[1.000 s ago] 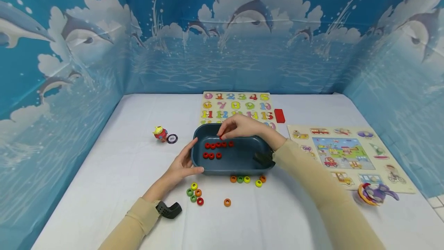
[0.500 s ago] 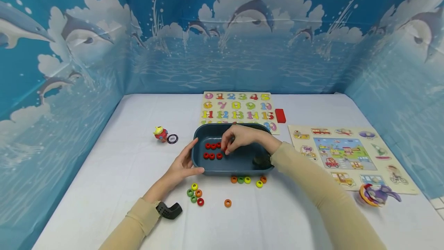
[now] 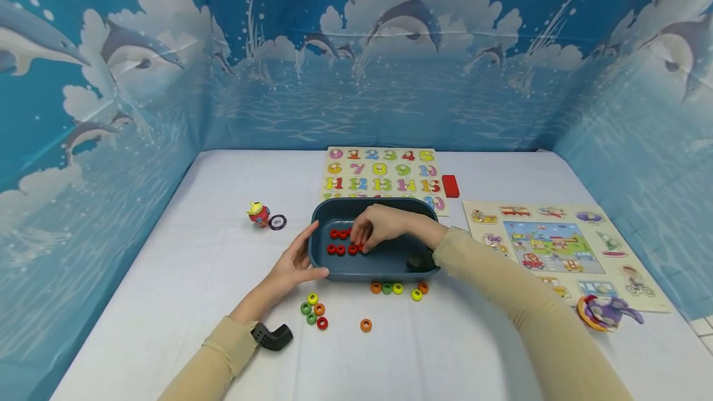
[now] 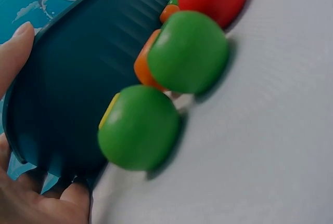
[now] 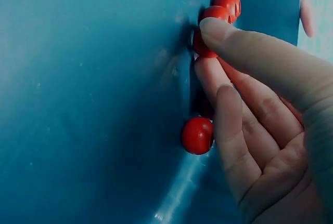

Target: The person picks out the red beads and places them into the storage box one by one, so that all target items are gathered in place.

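Note:
A dark blue-green tray (image 3: 384, 276) holds several red beads (image 3: 341, 250) in two rows toward its left side. My left hand (image 3: 292, 263) grips the tray's left end, thumb at the near corner and fingers along the side; its fingers (image 4: 73, 203) also show against the tray in the left wrist view. Inside the tray, my right hand (image 3: 385, 226) pinches a red bead (image 5: 203, 46) between thumb and fingers, low on the tray floor at the right end of the near row. Part of the far row is hidden behind this hand.
Green, yellow, orange and red beads (image 3: 312, 319) lie in front of the tray, with more along its near wall. A number board (image 3: 379, 169) and red block (image 3: 450, 186) stand behind. Right are a picture puzzle (image 3: 551, 246) and rabbit toy (image 3: 604, 312); left, a figurine (image 3: 259, 214).
My right hand has come down and nearer from above the far row, setting the red bead beside the near row's right end. My left hand keeps its place on the tray.

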Action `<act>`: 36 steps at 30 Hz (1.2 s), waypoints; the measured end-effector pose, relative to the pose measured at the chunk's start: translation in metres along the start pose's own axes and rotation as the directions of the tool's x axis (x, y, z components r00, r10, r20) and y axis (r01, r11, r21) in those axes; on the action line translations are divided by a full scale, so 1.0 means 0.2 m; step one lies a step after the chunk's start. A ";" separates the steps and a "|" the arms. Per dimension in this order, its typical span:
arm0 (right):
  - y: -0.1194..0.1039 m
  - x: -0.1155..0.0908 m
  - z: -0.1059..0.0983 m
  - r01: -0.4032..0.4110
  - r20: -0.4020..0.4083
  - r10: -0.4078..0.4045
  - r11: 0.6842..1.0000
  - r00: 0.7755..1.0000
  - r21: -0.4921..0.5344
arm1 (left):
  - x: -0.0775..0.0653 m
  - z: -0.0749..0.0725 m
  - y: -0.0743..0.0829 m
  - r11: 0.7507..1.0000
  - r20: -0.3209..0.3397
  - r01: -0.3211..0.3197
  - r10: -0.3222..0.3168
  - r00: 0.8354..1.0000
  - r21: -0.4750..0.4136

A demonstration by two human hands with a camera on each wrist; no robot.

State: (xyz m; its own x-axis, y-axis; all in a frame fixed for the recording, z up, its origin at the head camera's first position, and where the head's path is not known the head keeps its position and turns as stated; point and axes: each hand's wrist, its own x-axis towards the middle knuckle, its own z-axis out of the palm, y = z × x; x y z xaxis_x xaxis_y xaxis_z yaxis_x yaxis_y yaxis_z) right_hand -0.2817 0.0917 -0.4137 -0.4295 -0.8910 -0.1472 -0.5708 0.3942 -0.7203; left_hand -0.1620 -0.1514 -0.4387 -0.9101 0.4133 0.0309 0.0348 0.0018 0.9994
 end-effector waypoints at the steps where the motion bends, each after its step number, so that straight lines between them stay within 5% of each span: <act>1: 0.00 0.00 0.00 -0.005 0.000 0.005 1.000 1.000 -0.005 | 0.00 0.00 0.00 1.000 0.001 -0.002 0.002 1.000 -0.003; 8: -0.10 -0.05 -0.07 0.000 -0.073 0.000 1.000 0.997 -0.001 | 0.00 0.00 -0.01 1.000 0.014 -0.014 0.014 1.000 -0.019; 14: -0.32 -0.15 -0.11 0.118 -0.236 -0.096 0.990 0.967 0.081 | 0.00 0.00 -0.01 1.000 0.006 -0.012 0.012 1.000 -0.004; 19: -0.49 -0.22 0.05 0.211 -0.295 -0.189 0.976 0.937 0.045 | 0.00 0.00 0.00 1.000 0.003 -0.005 0.005 1.000 -0.001; 23: -0.55 -0.24 0.23 0.244 -0.265 -0.227 0.969 0.937 0.034 | 0.00 -0.01 0.00 1.000 0.008 -0.024 0.024 1.000 -0.005; 30: -0.51 -0.17 0.52 0.194 -0.185 -0.208 0.977 0.961 -0.088 | 0.00 -0.01 -0.01 0.997 0.029 -0.075 0.075 0.997 -0.021; 36: -0.45 -0.10 0.64 0.171 -0.196 -0.209 0.967 0.958 -0.191 | 0.00 -0.01 -0.01 0.998 0.028 -0.057 0.058 0.998 -0.018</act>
State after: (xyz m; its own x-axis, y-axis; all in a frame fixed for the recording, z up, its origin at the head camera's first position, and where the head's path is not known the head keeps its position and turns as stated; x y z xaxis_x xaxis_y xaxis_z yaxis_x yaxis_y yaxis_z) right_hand -0.1322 0.0456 -0.4322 -0.4299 -0.8916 0.1423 -0.7588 0.2713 -0.5922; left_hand -0.1631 -0.1531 -0.4415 -0.8946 0.4380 0.0882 0.0794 -0.0383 0.9961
